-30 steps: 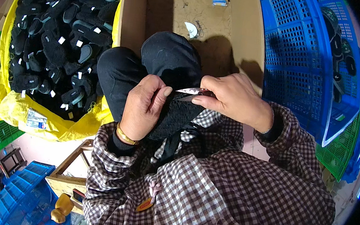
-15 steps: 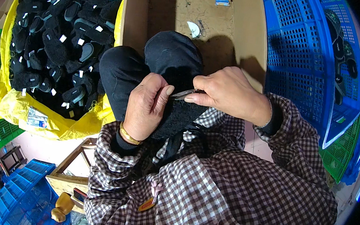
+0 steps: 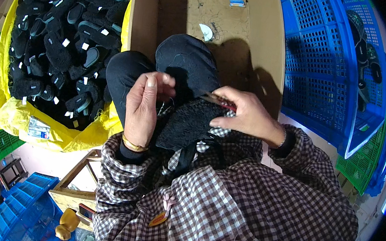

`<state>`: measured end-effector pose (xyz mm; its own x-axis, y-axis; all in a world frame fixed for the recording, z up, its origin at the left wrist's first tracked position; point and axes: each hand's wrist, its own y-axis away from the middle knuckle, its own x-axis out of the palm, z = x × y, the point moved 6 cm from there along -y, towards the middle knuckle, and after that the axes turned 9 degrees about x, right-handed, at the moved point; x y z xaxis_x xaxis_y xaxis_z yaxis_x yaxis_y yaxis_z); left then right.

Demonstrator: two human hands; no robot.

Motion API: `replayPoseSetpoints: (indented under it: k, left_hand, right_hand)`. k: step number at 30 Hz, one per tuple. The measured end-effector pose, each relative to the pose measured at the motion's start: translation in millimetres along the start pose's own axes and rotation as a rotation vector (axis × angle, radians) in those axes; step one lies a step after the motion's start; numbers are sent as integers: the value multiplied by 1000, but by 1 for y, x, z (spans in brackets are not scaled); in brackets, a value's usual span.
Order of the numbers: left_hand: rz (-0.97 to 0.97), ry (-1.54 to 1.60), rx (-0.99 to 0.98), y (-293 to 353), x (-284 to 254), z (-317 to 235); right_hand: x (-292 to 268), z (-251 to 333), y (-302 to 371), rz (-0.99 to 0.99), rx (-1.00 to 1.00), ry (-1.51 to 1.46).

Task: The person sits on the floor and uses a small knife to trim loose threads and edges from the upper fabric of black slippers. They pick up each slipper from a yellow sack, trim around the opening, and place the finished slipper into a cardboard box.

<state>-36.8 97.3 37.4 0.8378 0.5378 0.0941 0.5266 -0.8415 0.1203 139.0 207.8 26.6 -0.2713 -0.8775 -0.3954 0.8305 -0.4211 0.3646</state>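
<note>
A black fleecy slipper point(image 3: 190, 125) lies across my lap, against my dark trousers. Just above its right side, my right hand point(image 3: 252, 116) is closed around small thread snips point(image 3: 215, 99); part of their reddish handle shows between the fingers. My left hand point(image 3: 143, 106) is raised at the slipper's left, with its thumb up and apart from the loosely bent, slightly blurred fingers. Nothing shows in that hand.
A yellow sack point(image 3: 78, 137) full of black slippers with white tags stands at left. Ahead is an open cardboard box point(image 3: 263, 27) holding scraps and threads. Blue crates point(image 3: 312, 82) rise at right; a wooden stool point(image 3: 73, 197) is at lower left.
My left hand has come off the slipper and turned thumb up. My right hand has moved slightly right and down with the snips, and more of the slipper shows.
</note>
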Motion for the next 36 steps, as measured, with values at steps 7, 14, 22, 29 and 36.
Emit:
replayPoseSetpoints:
  k: [7, 14, 22, 29, 36]
  left_hand:
    - [472, -561, 165, 24, 0, -22]
    - [38, 463, -142, 30, -24, 13]
    - [109, 977, -239, 33, -11, 56]
    - [148, 908, -209, 33, 10, 50]
    - [-5, 816, -394, 36, -8, 83]
  right_hand:
    - [13, -11, -12, -66, 117, -318]
    - [4, 57, -35, 13, 153, -863]
    - [0, 93, -35, -147, -183, -401]
    - [15, 110, -40, -299, -297, 16]
    - [-25, 61, -49, -339, -49, -390]
